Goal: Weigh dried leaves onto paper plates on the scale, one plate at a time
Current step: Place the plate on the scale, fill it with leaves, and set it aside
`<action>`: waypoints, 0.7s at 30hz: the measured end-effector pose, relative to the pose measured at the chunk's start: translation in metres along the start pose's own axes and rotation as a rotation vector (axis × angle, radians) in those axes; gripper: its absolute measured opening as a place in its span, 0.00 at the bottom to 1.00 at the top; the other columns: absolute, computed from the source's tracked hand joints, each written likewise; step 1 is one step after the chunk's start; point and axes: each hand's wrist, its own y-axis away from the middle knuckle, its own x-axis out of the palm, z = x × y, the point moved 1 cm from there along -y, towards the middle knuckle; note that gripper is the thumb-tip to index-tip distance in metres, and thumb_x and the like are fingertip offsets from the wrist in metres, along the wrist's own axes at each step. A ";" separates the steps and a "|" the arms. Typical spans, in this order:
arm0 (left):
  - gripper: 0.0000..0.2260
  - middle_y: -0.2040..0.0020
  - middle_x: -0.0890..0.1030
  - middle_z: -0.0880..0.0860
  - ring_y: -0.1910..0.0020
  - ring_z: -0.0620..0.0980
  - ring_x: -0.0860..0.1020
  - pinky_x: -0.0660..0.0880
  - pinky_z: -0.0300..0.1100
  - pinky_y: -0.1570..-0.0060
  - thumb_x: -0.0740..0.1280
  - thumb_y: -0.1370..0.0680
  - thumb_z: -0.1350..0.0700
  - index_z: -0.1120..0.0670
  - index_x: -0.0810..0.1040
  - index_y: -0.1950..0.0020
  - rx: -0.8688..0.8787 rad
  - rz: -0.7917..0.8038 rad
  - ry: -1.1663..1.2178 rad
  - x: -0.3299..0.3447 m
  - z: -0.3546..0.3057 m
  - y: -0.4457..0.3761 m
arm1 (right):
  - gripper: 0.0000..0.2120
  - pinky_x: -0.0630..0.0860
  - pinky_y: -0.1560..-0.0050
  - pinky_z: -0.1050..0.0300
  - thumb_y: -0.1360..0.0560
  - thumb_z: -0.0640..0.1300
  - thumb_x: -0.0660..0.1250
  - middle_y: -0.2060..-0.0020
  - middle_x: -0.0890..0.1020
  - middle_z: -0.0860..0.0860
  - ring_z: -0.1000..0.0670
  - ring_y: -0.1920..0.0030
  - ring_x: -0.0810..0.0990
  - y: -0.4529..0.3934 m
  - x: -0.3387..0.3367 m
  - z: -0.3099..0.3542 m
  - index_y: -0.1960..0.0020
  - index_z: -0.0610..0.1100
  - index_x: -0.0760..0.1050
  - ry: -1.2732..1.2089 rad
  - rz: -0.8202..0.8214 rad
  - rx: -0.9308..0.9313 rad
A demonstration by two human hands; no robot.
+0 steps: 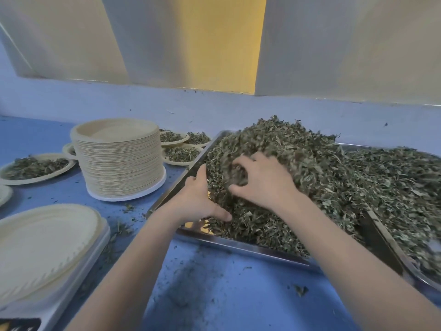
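**Both hands in the leaf tray**

Your reference is the metal tray (238,244), heaped with dried leaves (322,177). Your left hand (199,199) is at the tray's left edge, fingers curled into the leaves and gripping a clump. Your right hand (260,180) lies on the heap, fingers clawed around a clump of leaves. A second tray (391,249) of leaves touches the first tray on its right. Left of the tray stands a tall stack of plates (119,163). Filled plates (35,168) lie left of and behind that stack. Near-left of the tray, an unfilled plate (45,244) sits on the scale (71,285). Loose crumbs litter the blue table (214,295).
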 end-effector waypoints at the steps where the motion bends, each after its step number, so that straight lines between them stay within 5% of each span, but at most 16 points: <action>1: 0.61 0.23 0.49 0.54 0.25 0.54 0.55 0.60 0.53 0.29 0.81 0.39 0.50 0.48 0.37 0.23 0.011 -0.001 0.013 0.000 0.001 0.000 | 0.28 0.75 0.44 0.48 0.28 0.61 0.66 0.38 0.72 0.48 0.46 0.41 0.73 0.003 0.005 0.006 0.31 0.58 0.64 -0.088 0.038 -0.049; 5: 0.60 0.27 0.60 0.55 0.28 0.53 0.60 0.64 0.54 0.31 0.82 0.42 0.53 0.47 0.44 0.23 0.070 -0.024 0.063 -0.002 0.004 -0.001 | 0.25 0.73 0.55 0.56 0.29 0.58 0.67 0.47 0.73 0.53 0.50 0.49 0.75 0.004 0.003 0.012 0.34 0.62 0.66 -0.272 -0.020 -0.155; 8: 0.61 0.26 0.58 0.54 0.27 0.53 0.59 0.62 0.53 0.30 0.82 0.42 0.52 0.47 0.42 0.23 0.062 -0.018 0.053 -0.001 0.006 -0.002 | 0.30 0.75 0.54 0.56 0.30 0.60 0.67 0.39 0.72 0.50 0.49 0.47 0.76 -0.006 -0.008 0.007 0.31 0.61 0.62 -0.224 -0.164 -0.115; 11: 0.63 0.23 0.48 0.55 0.24 0.53 0.52 0.57 0.51 0.28 0.82 0.40 0.53 0.48 0.35 0.23 0.017 0.026 0.023 0.003 0.009 -0.001 | 0.43 0.77 0.48 0.51 0.34 0.62 0.71 0.33 0.68 0.47 0.45 0.43 0.76 -0.010 -0.002 0.010 0.25 0.55 0.55 -0.156 0.061 -0.100; 13: 0.63 0.22 0.46 0.56 0.24 0.52 0.49 0.55 0.51 0.27 0.81 0.39 0.55 0.48 0.33 0.24 -0.001 0.055 0.001 0.003 0.010 0.002 | 0.42 0.76 0.44 0.49 0.34 0.61 0.71 0.34 0.69 0.48 0.47 0.41 0.74 -0.005 0.010 0.016 0.25 0.54 0.57 -0.153 0.197 -0.156; 18: 0.54 0.27 0.59 0.58 0.31 0.57 0.65 0.69 0.49 0.36 0.80 0.38 0.49 0.46 0.48 0.23 -0.051 0.039 -0.338 -0.006 0.009 0.006 | 0.38 0.75 0.47 0.48 0.35 0.65 0.70 0.38 0.68 0.50 0.46 0.39 0.71 0.011 0.016 0.012 0.29 0.60 0.60 -0.012 0.170 -0.157; 21: 0.51 0.29 0.58 0.57 0.33 0.60 0.66 0.69 0.52 0.37 0.78 0.38 0.45 0.44 0.50 0.24 -0.094 -0.012 -0.459 -0.007 0.006 0.006 | 0.42 0.73 0.48 0.46 0.34 0.68 0.67 0.36 0.66 0.44 0.40 0.40 0.71 0.018 0.021 0.013 0.26 0.56 0.54 0.187 0.173 -0.091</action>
